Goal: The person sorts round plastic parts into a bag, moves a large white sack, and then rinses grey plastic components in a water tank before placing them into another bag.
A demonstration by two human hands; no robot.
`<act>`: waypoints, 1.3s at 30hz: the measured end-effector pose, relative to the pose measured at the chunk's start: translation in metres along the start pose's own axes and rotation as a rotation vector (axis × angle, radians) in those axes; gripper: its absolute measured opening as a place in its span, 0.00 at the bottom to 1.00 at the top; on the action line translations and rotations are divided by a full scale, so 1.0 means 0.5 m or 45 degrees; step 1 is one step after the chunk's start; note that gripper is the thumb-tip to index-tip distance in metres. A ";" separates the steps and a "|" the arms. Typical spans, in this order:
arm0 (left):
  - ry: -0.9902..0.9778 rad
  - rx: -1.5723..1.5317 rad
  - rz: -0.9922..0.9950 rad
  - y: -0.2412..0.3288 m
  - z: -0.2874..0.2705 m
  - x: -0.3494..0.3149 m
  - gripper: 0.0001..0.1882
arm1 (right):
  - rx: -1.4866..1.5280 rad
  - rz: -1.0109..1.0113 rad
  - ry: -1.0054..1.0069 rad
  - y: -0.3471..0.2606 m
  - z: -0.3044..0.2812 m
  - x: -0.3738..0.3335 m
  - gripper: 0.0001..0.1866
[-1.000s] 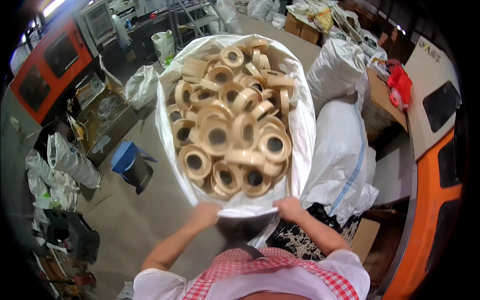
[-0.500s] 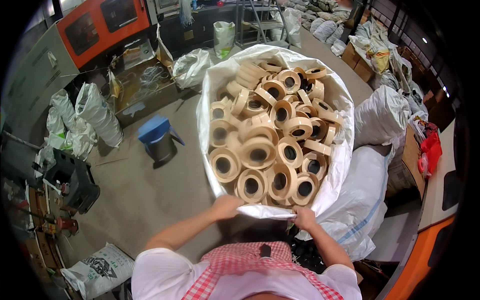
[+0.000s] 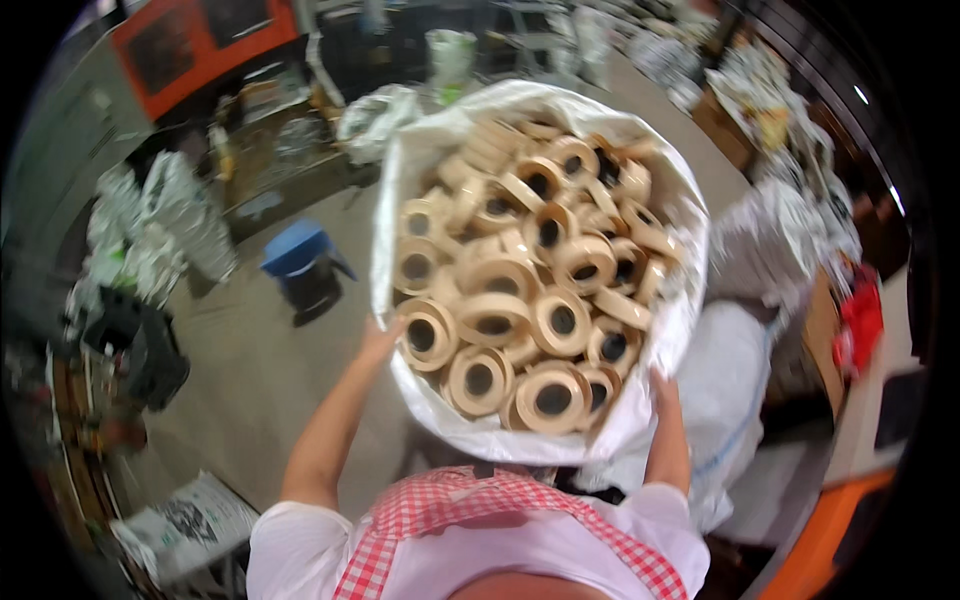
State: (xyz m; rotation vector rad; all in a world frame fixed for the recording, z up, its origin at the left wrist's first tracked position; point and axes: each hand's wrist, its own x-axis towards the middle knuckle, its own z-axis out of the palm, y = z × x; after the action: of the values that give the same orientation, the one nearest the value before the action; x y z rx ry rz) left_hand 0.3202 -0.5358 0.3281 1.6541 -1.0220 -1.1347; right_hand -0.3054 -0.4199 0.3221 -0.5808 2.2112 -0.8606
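A large white woven sack (image 3: 440,425) stands in front of me, its mouth spread wide. Heaped inside are many beige plastic rings (image 3: 480,380) with dark round centres, some flat and some tilted on edge. My left hand (image 3: 380,340) holds the sack at its near left side, fingers closed at the rim. On the near right side my right hand (image 3: 663,388) grips the sack too, its fingers partly hidden by the plastic and blurred.
A blue plastic stool (image 3: 297,250) stands on the floor to the left. Filled white sacks (image 3: 725,400) lean close on the right. A black crate (image 3: 135,345) sits at far left, a printed sack (image 3: 190,525) near left. Orange machines (image 3: 190,45) border the floor.
Both hands have moved from the sack's near edge outward to its left and right sides. The near rim now bulges closer to me, and some rings at the front have shifted.
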 end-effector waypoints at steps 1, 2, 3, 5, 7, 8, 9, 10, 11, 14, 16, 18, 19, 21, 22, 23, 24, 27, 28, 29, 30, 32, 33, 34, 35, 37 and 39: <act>-0.118 -0.218 -0.102 -0.006 0.004 0.014 0.28 | -0.046 -0.219 0.082 -0.001 0.025 -0.021 0.49; -0.157 -0.168 -0.316 0.011 0.020 0.025 0.27 | -0.201 -0.152 0.187 0.006 0.026 -0.015 0.46; -0.124 -0.125 -0.576 -0.009 -0.028 0.013 0.26 | 0.298 -0.005 -0.031 -0.062 0.087 -0.116 0.43; -0.288 -0.324 -0.568 0.084 0.053 0.023 0.25 | 0.050 -0.055 0.148 0.104 -0.003 0.074 0.39; -0.356 -0.314 -0.272 0.059 0.090 0.092 0.24 | 0.154 -0.275 0.487 0.161 -0.069 0.219 0.36; -0.207 -0.116 -0.222 0.002 0.031 0.088 0.20 | -0.268 -0.498 0.411 0.104 -0.016 0.205 0.35; -0.045 -0.064 -0.320 -0.030 -0.081 0.034 0.20 | 0.322 -0.468 -0.043 -0.067 0.066 0.036 0.30; -0.006 0.328 -0.201 0.026 -0.078 0.019 0.19 | 0.136 -0.251 0.123 -0.182 0.038 -0.067 0.28; 0.033 0.704 -0.027 0.096 -0.061 0.022 0.19 | 0.616 -0.417 0.033 -0.199 0.007 -0.099 0.24; -0.070 0.544 -0.065 0.152 -0.011 0.030 0.20 | 0.530 -0.434 0.243 -0.152 -0.041 -0.041 0.21; -0.100 0.477 0.124 0.114 0.003 0.013 0.20 | 0.321 -0.318 0.430 -0.137 0.007 -0.010 0.21; -0.308 0.512 0.142 0.093 0.006 0.029 0.19 | -0.774 -0.430 0.759 -0.252 0.066 -0.093 0.23; -0.416 0.450 0.176 0.067 0.007 0.045 0.20 | -0.780 -0.441 0.754 -0.295 0.101 -0.128 0.23; -0.755 0.406 -0.039 0.129 -0.002 0.057 0.25 | -0.902 -1.062 1.248 -0.376 0.166 -0.189 0.23; -0.803 0.377 -0.041 0.140 -0.014 0.057 0.28 | -0.793 -1.137 1.050 -0.417 0.212 -0.216 0.21; -0.934 0.336 -0.046 0.155 -0.040 0.062 0.28 | -0.691 -1.191 0.845 -0.449 0.261 -0.248 0.20; -0.895 0.344 0.175 0.115 -0.074 0.078 0.26 | -0.207 -1.085 0.375 -0.499 0.340 -0.298 0.17; -0.878 0.344 0.408 0.033 -0.201 0.109 0.24 | 0.160 -1.029 -0.166 -0.591 0.559 -0.428 0.08; -0.879 0.370 0.414 0.011 -0.265 0.106 0.22 | -0.177 -1.469 -0.153 -0.619 0.624 -0.464 0.07; -0.856 0.392 0.381 -0.054 -0.334 0.111 0.22 | -0.271 -1.427 -0.331 -0.675 0.699 -0.567 0.07; -0.736 0.430 0.336 -0.138 -0.401 0.126 0.20 | -0.317 -1.604 -0.546 -0.724 0.762 -0.642 0.07; -0.672 0.585 0.068 -0.156 -0.527 0.143 0.19 | -0.402 -1.349 -0.931 -0.755 0.880 -0.731 0.10; -0.706 0.699 -0.157 -0.095 -0.581 0.128 0.18 | -0.387 -1.256 -1.136 -0.742 0.939 -0.741 0.13; -0.720 0.704 -0.169 -0.073 -0.625 0.106 0.18 | -0.533 -1.237 -1.287 -0.728 1.001 -0.754 0.15; -0.710 0.761 -0.092 -0.054 -0.654 0.098 0.19 | -0.740 -1.357 -1.362 -0.685 1.061 -0.729 0.16; -0.706 0.901 -0.122 -0.098 -0.684 0.093 0.19 | -1.315 -1.451 -1.530 -0.599 1.159 -0.698 0.17; -0.960 1.102 -0.116 -0.234 -0.701 0.089 0.20 | -1.736 -1.341 -1.680 -0.563 1.205 -0.721 0.18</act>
State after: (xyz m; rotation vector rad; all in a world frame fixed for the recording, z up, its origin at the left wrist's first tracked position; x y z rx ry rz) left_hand 0.6843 -0.4736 0.2821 1.9423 -2.1627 -1.5489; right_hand 0.4178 -0.6398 0.3510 -2.1682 0.7798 0.7536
